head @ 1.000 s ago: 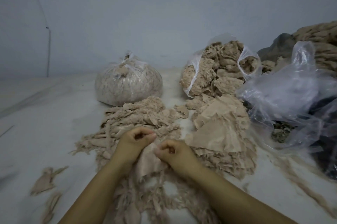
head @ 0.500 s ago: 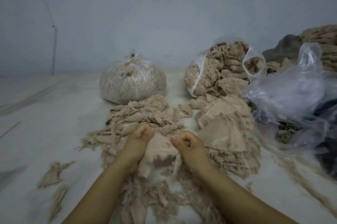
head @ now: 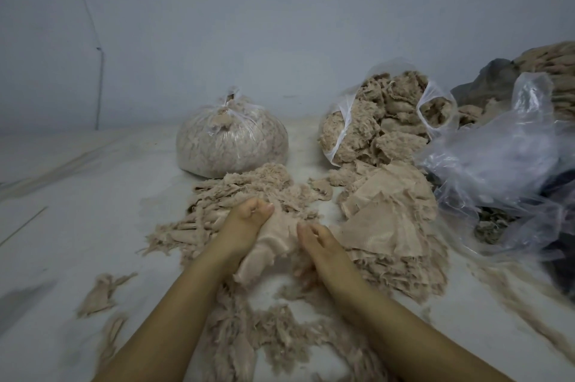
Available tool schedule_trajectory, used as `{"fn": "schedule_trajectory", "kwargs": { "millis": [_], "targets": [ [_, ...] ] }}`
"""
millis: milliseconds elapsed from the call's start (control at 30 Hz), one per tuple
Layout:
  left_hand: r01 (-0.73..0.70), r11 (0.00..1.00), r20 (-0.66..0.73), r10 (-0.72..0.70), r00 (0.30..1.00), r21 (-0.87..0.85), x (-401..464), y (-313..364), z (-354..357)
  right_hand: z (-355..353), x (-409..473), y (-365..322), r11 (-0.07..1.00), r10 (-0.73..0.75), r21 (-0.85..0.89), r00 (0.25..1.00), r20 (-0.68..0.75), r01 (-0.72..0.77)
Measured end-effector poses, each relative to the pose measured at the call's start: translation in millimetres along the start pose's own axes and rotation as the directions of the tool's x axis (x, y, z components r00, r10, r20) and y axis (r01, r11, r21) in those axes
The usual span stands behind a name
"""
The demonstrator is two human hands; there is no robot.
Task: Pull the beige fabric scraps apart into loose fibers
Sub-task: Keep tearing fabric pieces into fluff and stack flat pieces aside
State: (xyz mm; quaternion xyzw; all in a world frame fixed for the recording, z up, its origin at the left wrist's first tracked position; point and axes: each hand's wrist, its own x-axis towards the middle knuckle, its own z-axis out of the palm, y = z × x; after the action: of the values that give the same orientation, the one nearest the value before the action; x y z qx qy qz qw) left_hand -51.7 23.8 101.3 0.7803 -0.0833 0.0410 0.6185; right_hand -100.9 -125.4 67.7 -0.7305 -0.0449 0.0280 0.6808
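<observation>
Fluff first: nearest the camera there's a mess of loose fibers [head: 249, 338] on the white floor [head: 77, 195], already pulled apart. Just beyond it, both hands are on one beige scrap [head: 270, 241]. The left hand [head: 245, 220] has its fingers curled round the scrap's upper left edge, and the right hand [head: 320, 241] pinches the right side. Compared with half a second ago the hands have drifted a bit wider and the right one has dropped lower, so the cloth between them looks stretched and fraying at its bottom edge. My guess is the tear is underway but not finished, since it's still one piece. The scrap's long axis runs from the upper right, near the fingertips, down to the lower left, with the ragged end pointing back toward the person.

Further out sit the shredded pile [head: 255, 192] on the left and the stack of flat scraps [head: 389, 213] on the right, then a tied bag [head: 231, 142] and an open bag [head: 373, 123] by the wall.
</observation>
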Motion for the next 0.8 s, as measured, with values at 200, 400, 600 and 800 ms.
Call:
{"fn": "schedule_trajectory", "kwargs": {
  "millis": [200,400,600,800],
  "targets": [
    [-0.066,0.987,-0.057,0.076,0.996,0.149,0.6,-4.0,-10.8,-5.3,2.5,-6.8,0.985,0.042,0.166,0.999,-0.014,-0.039],
    [-0.039,0.982,-0.293,0.092,0.952,0.183,7.0,-9.4,-37.5,-20.6,-5.2,-5.2,0.986,0.111,-0.129,0.992,0.061,-0.103],
    [-0.003,0.991,-0.242,-0.029,0.970,-0.131,-3.3,-6.5,-2.7,4.5,-1.6,-8.9,0.988,0.157,-0.022,0.984,0.086,-0.155],
    [0.028,0.990,-0.180,-0.052,0.982,-0.138,-16.7,-25.5,-2.5,9.9,20.1,-5.0,0.938,0.043,0.338,0.938,-0.343,0.081]
  ]
}}
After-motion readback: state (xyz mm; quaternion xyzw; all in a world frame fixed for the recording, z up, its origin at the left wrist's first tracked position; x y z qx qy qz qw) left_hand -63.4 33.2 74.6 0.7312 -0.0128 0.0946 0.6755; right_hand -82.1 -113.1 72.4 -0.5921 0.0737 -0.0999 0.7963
